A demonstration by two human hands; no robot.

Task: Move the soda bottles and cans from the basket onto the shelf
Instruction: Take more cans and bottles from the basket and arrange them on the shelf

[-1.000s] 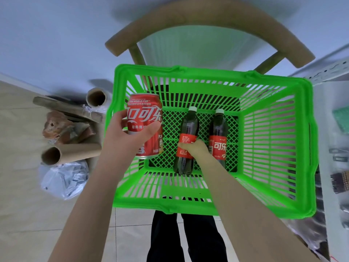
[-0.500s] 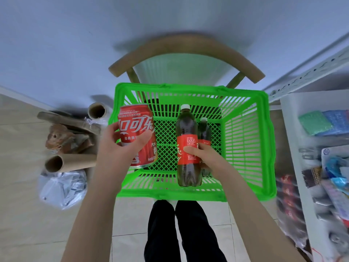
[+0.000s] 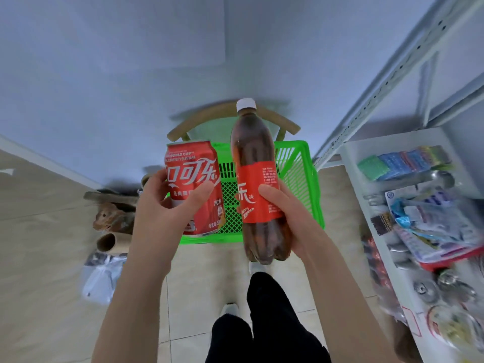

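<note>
My left hand (image 3: 162,210) grips a red soda can (image 3: 195,169), held upright in front of the green basket (image 3: 301,163). A dark soda bottle (image 3: 252,142) with a red label and white cap stands upright in my right hand (image 3: 285,213), lifted above the basket. Both drinks hide most of the basket's inside, so I cannot see whether a second bottle lies there. The white shelf (image 3: 351,158) stands at the right, its metal upright rising to the top corner.
The basket rests on a wooden chair (image 3: 285,123) against the pale wall. Cardboard tubes (image 3: 110,242), scrap and a plastic bag (image 3: 100,279) lie on the floor at the left. The shelf board holds sponges (image 3: 392,163), packets and metal items. My legs are below.
My right hand has lifted the bottle out of the basket and up to chest height. The can rose with my left hand. The view has pulled back and turned toward the shelf.
</note>
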